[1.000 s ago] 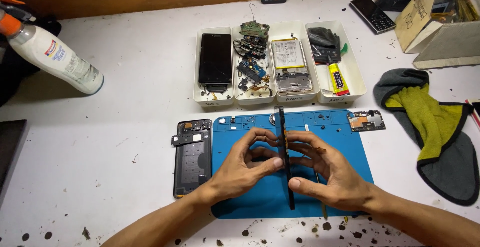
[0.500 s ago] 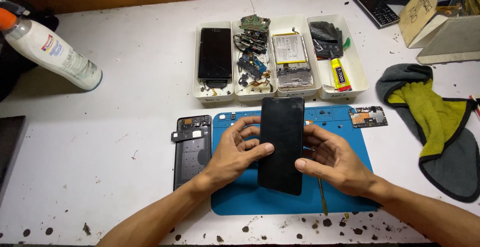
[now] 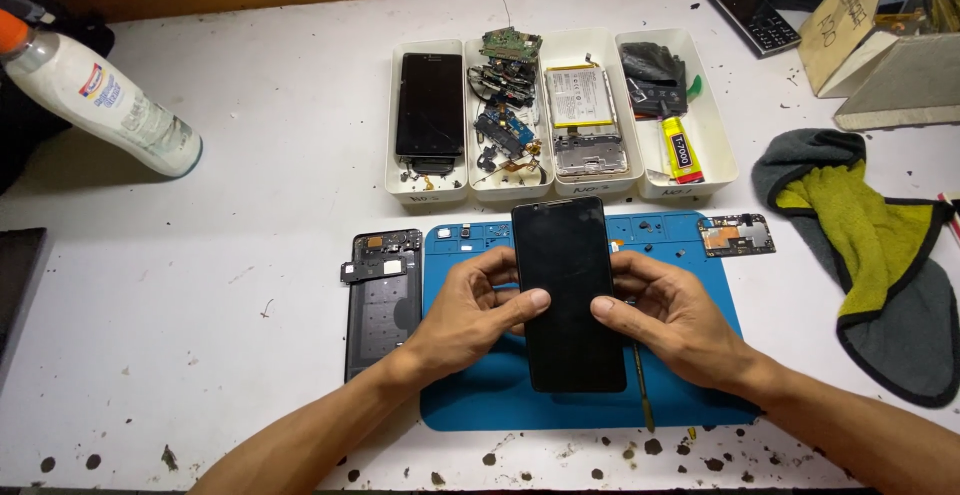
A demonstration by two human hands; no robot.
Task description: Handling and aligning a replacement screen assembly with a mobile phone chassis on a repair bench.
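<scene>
A black phone [image 3: 568,290] lies screen up over the blue work mat [image 3: 470,400], held between both hands. My left hand [image 3: 470,310] grips its left edge, thumb resting on the glass. My right hand [image 3: 665,310] grips the right edge, thumb also on the screen. To the left of the mat lies a black phone back frame [image 3: 382,300]. A small circuit board [image 3: 737,235] sits at the mat's upper right corner. A thin tool [image 3: 642,385] lies on the mat under my right hand.
Several white trays [image 3: 400,193] behind the mat hold a dark phone [image 3: 430,105], loose parts [image 3: 505,95], a battery frame [image 3: 585,115] and a yellow glue tube [image 3: 678,150]. A spray bottle [image 3: 105,105] lies far left. A grey-green cloth [image 3: 870,245] lies right. Another phone [image 3: 752,15] is far back right.
The phone was held on edge, upright between my hands. It has been turned flat, so its dark screen now faces up over the mat.
</scene>
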